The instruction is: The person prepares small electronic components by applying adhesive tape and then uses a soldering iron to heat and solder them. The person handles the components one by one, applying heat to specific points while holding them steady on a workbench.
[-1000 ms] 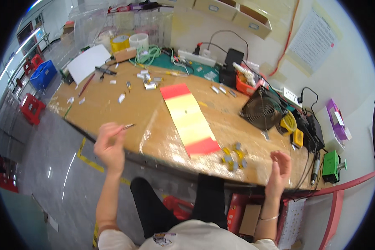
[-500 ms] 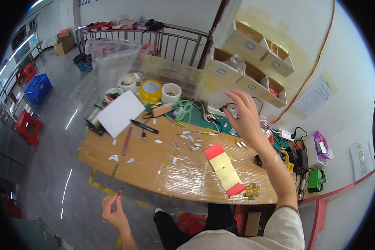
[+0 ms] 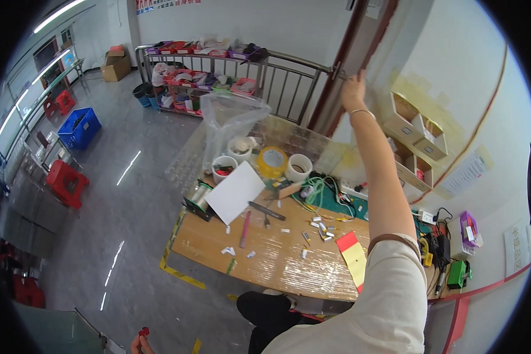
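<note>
At the lower left edge, my left hand [image 3: 141, 346] pinches a small red piece [image 3: 144, 332] above the floor; only the fingertips show, and the piece's kind is too small to tell. My right arm stretches up and away over the bench. My right hand [image 3: 354, 93] is beside a dark red frame [image 3: 330, 97], close to a small metal fitting there. Its fingers look apart, with no held thing visible; I cannot tell whether they touch the fitting. Below the arm lies a yellow card with red ends [image 3: 353, 262], partly hidden by my sleeve.
The wooden workbench [image 3: 265, 265] carries small white parts [image 3: 323, 229], a black marker [image 3: 267, 210], white paper [image 3: 236, 192], a wire spool [image 3: 199, 196] and tape rolls [image 3: 272, 162]. Wall boxes [image 3: 404, 112] stand right of my arm. A metal railing [image 3: 295, 62] runs behind.
My right hand has moved up and away, from above the bench to the dark red frame. My left hand has dropped to the lower edge, still pinching the red piece. The view has swung left.
</note>
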Tool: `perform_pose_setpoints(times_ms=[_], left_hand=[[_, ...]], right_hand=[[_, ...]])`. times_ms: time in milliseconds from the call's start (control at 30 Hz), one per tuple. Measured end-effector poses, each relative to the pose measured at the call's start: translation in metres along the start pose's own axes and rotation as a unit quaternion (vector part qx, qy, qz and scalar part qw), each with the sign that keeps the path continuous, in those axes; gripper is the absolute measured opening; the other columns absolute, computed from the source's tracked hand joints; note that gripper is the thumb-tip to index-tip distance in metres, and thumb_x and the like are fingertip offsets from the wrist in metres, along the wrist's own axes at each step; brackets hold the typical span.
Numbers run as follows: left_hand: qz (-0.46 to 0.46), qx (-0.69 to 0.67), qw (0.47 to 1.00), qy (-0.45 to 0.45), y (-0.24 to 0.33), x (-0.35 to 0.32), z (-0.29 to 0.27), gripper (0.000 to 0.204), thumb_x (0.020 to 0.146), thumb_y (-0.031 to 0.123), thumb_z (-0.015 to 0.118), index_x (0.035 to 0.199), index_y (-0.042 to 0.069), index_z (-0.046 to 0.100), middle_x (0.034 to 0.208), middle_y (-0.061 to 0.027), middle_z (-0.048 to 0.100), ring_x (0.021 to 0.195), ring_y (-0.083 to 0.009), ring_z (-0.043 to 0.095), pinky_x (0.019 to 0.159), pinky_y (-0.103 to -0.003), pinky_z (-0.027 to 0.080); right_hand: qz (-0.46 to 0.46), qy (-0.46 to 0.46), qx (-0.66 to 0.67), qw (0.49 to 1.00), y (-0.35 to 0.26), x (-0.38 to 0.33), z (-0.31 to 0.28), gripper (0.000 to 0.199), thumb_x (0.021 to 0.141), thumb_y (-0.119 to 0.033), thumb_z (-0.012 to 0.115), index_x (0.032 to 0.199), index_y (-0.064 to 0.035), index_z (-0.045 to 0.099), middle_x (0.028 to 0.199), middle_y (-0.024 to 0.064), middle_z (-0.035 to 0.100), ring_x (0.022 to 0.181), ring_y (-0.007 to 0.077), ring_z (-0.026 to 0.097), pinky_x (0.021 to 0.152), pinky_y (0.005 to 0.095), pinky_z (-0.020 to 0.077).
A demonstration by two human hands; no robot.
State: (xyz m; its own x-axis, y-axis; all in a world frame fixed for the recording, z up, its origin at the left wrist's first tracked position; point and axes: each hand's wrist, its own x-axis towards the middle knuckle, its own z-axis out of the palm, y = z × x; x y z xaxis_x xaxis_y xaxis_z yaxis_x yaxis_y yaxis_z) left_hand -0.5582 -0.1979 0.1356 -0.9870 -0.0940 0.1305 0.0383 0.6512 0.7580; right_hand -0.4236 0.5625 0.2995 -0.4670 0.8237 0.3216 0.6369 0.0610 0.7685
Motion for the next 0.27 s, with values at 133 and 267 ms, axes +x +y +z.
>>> perform_pose_setpoints(times_ms=[133, 267], left_hand=[[0.072, -0.016, 0.997, 0.012, 0.002, 0.077, 0.016, 0.013, 0.089, 0.008, 0.058, 0.086, -0.003, 0.064, 0.081, -0.0074, 0.066, 0.077, -0.0142, 0.060, 0.075, -0.025, 0.046], [0.118, -0.121, 0.986, 0.016, 0.024, 0.161, 0.046, 0.009, 0.085, 0.007, 0.062, 0.081, 0.000, 0.065, 0.080, -0.0064, 0.068, 0.074, -0.0120, 0.061, 0.073, -0.024, 0.045]], right_hand=[[0.068, -0.036, -0.065, 0.995, 0.018, 0.021, 0.032, 0.037, 0.093, -0.029, 0.040, 0.118, -0.0127, 0.061, 0.133, 0.0055, 0.050, 0.130, 0.0237, 0.038, 0.110, 0.0563, 0.0083], [0.019, -0.054, -0.076, 0.995, -0.013, 0.063, 0.014, 0.039, 0.095, -0.028, 0.036, 0.126, -0.0130, 0.053, 0.137, 0.0063, 0.045, 0.132, 0.0192, 0.033, 0.110, 0.0567, 0.0077]])
